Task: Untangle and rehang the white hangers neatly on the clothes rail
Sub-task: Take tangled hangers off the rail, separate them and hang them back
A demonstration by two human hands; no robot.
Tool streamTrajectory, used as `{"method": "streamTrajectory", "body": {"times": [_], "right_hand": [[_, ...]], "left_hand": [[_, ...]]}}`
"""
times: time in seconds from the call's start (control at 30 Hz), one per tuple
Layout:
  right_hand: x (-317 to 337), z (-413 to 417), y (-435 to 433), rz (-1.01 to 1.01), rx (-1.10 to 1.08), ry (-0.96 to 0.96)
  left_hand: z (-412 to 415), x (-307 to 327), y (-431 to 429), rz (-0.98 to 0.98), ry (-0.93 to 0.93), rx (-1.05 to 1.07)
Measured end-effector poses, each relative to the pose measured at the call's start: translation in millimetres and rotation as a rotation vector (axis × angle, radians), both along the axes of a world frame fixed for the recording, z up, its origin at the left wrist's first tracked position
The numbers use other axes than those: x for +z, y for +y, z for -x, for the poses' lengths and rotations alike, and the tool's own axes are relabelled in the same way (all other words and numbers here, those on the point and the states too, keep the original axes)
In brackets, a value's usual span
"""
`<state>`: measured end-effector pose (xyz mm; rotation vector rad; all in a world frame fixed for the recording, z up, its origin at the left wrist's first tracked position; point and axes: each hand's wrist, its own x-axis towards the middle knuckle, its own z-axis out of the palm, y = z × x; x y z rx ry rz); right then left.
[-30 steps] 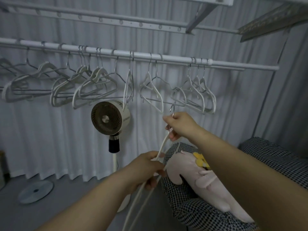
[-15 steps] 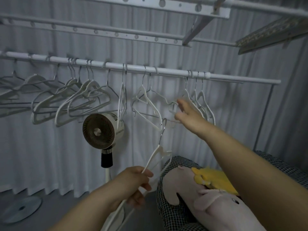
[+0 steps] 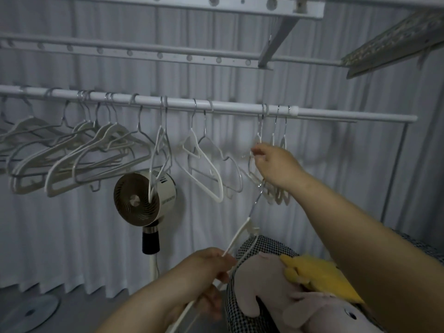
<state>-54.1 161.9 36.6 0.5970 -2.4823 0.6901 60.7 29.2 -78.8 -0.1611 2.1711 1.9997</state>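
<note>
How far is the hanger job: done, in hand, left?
Done: most hangers hang on the rail. In hand: the left hand grips a loose hanger, its hook seemingly caught in the right bunch, which the right hand pinches. Left: free it, hang it, tidy the left bunch.

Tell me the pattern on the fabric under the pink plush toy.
The fabric is a small black-and-white check, clearest low in the head view.

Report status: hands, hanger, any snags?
Left hand grips loose hanger low. Right hand pinches hung hanger on rail. Loose hanger's hook seems snagged in that bunch.
</note>
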Motion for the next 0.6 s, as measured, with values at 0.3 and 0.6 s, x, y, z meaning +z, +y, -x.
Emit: {"method": "streamTrajectory", "body": {"times": [0.3, 0.6], "right_hand": [[-2, 27, 46, -0.098, 0.01, -0.056], [0, 45, 68, -0.138, -0.004, -0.039]], "left_hand": [[22, 3, 30, -0.072, 0.044, 0.163], [43, 29, 64, -0.152, 0.091, 0.243]]}}
